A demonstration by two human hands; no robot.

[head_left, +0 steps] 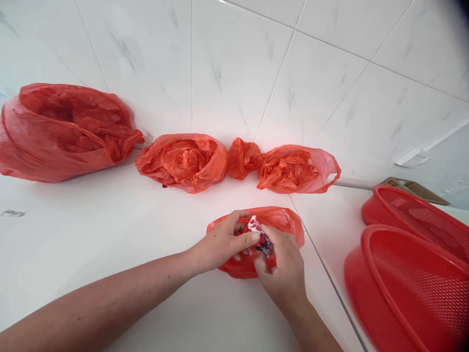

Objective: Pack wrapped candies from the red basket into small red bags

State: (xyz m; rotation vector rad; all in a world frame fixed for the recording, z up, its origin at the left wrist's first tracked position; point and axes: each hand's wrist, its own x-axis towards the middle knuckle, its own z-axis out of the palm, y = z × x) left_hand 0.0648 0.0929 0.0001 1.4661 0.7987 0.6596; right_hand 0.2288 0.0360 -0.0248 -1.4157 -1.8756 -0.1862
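An open red plastic bag [291, 222] lies on the white surface beneath both hands. Above its mouth is a small crumpled red and white packet [253, 223], with dark and purplish parts lower down. My left hand [223, 242] pinches it from the left, the thumb lying across its front. From the right, the curled fingers of my right hand [286, 264] grip the same packet near its dark, shiny part. The fingers cover much of it, so its exact kind cannot be made out.
Along the tiled wall stand a big red bag [66, 146], a medium red bag [183, 164], a small knotted red bag [242, 159] and another open red bag [298, 168]. At the right are two red plastic baskets [361, 283] and a brown cardboard piece [421, 190].
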